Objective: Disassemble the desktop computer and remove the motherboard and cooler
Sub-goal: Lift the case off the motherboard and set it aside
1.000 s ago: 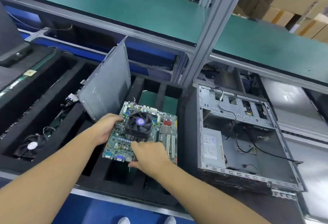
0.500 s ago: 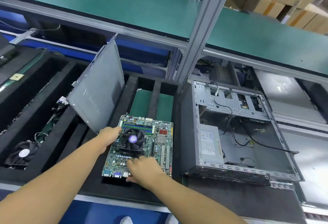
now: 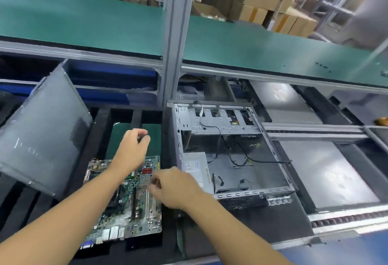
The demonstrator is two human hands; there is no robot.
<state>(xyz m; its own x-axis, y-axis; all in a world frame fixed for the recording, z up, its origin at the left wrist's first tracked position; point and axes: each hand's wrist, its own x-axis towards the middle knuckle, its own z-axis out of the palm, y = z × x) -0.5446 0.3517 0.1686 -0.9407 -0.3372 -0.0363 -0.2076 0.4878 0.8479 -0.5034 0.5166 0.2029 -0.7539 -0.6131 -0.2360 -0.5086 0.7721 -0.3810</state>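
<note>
Already removed, the motherboard point(image 3: 134, 208) lies in the foam tray point(image 3: 98, 130) just left of the emptied computer case point(image 3: 231, 160); separating the cooler point(image 3: 115, 200) is judged outstanding. Also left of the case, the left hand point(image 3: 132, 149) and right hand point(image 3: 175, 188) are held curled; whether anything is pinched cannot be told.

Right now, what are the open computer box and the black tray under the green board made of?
The computer box looks like bare sheet metal, dull silver-grey, with punched slots and folded edges. The black tray is probably foam: matte, with thick soft-looking walls between cut-out slots.
</note>
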